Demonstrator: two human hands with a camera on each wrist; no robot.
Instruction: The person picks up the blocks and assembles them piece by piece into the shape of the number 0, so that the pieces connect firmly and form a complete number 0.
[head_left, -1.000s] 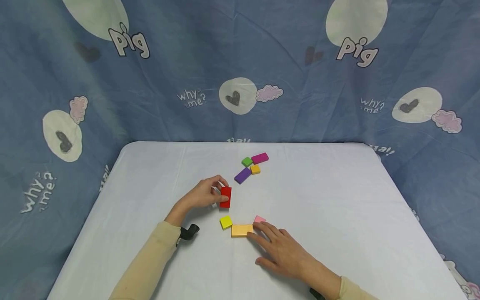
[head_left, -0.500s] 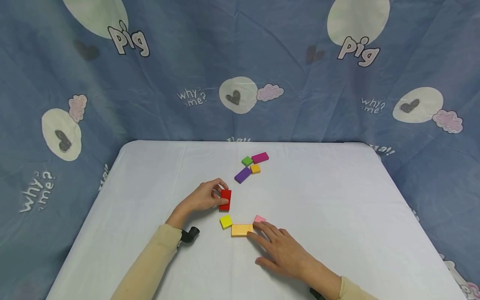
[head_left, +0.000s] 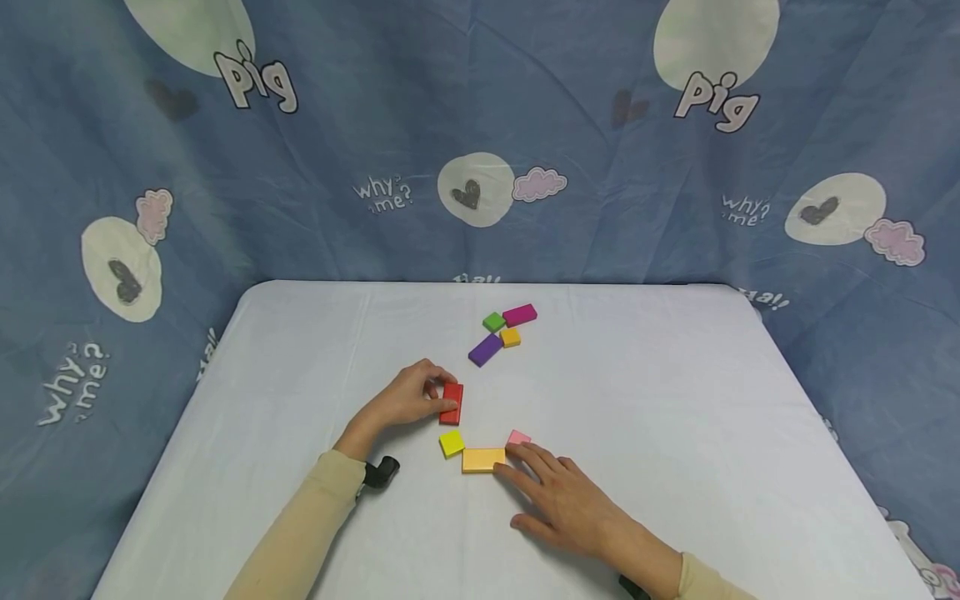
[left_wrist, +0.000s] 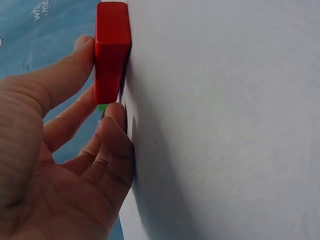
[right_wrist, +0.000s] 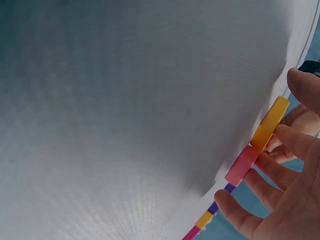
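Observation:
My left hand [head_left: 408,395] pinches a red rectangular block [head_left: 453,392] low over the white table, thumb on its upper face and a finger at its far end. The left wrist view shows the same red block [left_wrist: 113,24] with a shadow beside it. Just nearer lies a yellow square block [head_left: 452,444], whose corner meets a light orange rectangular block [head_left: 482,461]. My right hand [head_left: 566,502] has its fingers spread, fingertips right at the orange block's right end and at a pink block [head_left: 518,437]. In the right wrist view the pink block [right_wrist: 242,165] adjoins the orange one.
Farther back on the white table [head_left: 637,375] lies a group of blocks: green [head_left: 494,322], magenta [head_left: 520,315], amber [head_left: 511,337] and purple [head_left: 485,350]. A blue printed cloth [head_left: 480,100] hangs behind the table's far edge.
My left hand has brought the red block a little nearer, down toward the yellow block, and its upper face has tilted slightly. The right hand and the other blocks have stayed in place.

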